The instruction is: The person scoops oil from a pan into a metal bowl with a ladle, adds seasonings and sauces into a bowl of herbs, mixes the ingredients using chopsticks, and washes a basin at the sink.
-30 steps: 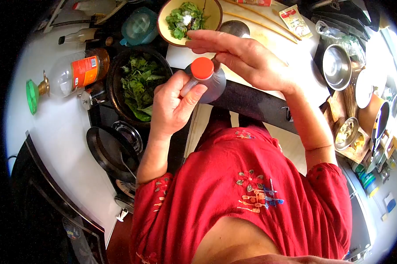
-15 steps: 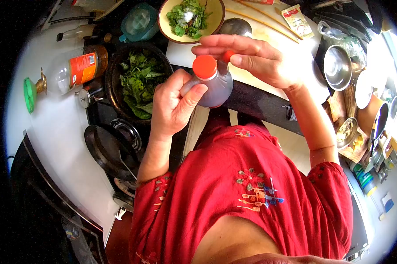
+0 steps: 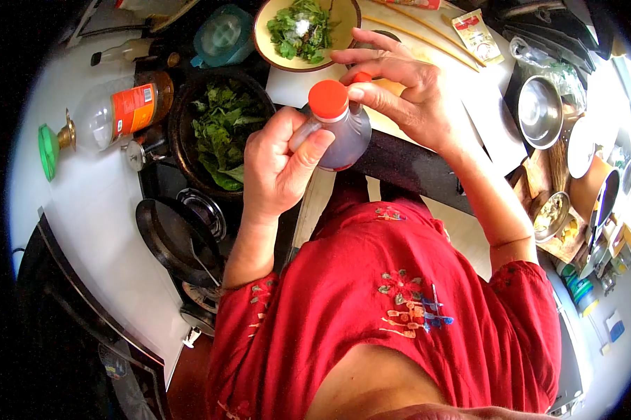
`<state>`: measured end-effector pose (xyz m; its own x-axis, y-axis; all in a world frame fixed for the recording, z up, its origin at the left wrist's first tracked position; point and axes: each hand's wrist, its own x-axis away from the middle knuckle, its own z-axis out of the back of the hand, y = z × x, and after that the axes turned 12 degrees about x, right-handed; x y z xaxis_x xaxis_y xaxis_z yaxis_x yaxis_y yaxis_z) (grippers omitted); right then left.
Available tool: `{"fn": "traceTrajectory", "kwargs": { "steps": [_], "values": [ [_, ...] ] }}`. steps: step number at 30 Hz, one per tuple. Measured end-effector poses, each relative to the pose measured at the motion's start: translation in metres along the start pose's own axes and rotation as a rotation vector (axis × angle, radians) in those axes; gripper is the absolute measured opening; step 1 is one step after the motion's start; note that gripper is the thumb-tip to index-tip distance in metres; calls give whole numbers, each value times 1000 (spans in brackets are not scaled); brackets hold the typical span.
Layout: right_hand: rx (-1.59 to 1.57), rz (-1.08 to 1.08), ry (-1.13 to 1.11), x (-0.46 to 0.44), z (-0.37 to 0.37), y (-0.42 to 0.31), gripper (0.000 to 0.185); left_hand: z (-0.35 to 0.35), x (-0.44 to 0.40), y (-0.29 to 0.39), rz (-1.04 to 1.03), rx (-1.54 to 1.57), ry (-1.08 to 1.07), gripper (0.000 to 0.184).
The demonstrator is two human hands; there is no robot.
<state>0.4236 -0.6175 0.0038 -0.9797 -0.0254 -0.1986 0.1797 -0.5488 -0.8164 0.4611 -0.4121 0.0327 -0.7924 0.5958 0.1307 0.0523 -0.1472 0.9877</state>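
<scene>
My left hand (image 3: 277, 168) is wrapped round the handle of a clear plastic bottle (image 3: 348, 140), which stands upright in the air in front of the counter edge. A wide red lid (image 3: 328, 99) tops the bottle, and its side spout ends in a small red cap (image 3: 361, 78). On that small cap, the thumb and a finger of my right hand (image 3: 420, 98) are closed, while the other fingers spread out above. Beyond the bottle sits a yellow bowl (image 3: 261, 43) with green leaves (image 3: 287, 35) and a white powder heap (image 3: 301, 27) on top.
To the left, a dark pot (image 3: 182, 157) holds leafy greens (image 3: 221, 133). Behind it lies a large clear bottle (image 3: 95, 115) with an orange label. Chopsticks (image 3: 448, 43) and a sachet (image 3: 478, 38) rest on the white board. At right are a steel bowl (image 3: 539, 112) and clutter.
My right hand's fingers have lifted and spread, and its thumb has moved left onto the small red cap. The bottle and left hand have barely shifted.
</scene>
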Motion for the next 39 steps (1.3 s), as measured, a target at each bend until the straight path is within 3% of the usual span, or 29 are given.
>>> {"fn": "traceTrajectory", "kwargs": {
  "steps": [5, 9, 12, 13, 16, 18, 19, 22, 28, 32, 34, 39],
  "values": [
    [-70, 7, 64, -2, 0, 2, 25, -2, -2, 5, -22, 13, -6, 35],
    [-24, 50, -34, -2, 10, -2, 36, -2, -3, 9, -27, 15, 11, 39],
    [-179, -72, 52, -2, 14, -4, 32, -3, -5, 9, -54, 27, 30, 39],
    [-155, -35, 125, -4, 14, -6, 31, -4, -6, 9, -66, 32, 28, 39],
    [310, 319, 130, -9, 23, 0, 30, -2, -7, 6, -65, 51, 43, 38],
    [311, 264, 149, -6, 18, -4, 32, -1, -7, 4, -11, 72, 79, 37],
    [350, 261, 153, -6, 19, -5, 32, -8, -14, 7, -84, 103, 130, 24],
    [357, 225, 169, -6, 15, -4, 34, -4, -18, 4, -58, 73, 100, 25],
    [216, 101, 276, -13, 13, -15, 18, -5, -25, 21, -188, 19, 73, 27],
    [229, 103, 194, -24, 31, -29, 12, 4, -28, 35, -338, -106, 52, 28],
    [244, 116, 156, -28, 36, -32, 12, 9, -27, 47, -292, -118, 62, 28],
    [503, 404, 142, -56, 42, -46, 21, 27, -27, 62, -335, -159, 79, 29]
  ]
}}
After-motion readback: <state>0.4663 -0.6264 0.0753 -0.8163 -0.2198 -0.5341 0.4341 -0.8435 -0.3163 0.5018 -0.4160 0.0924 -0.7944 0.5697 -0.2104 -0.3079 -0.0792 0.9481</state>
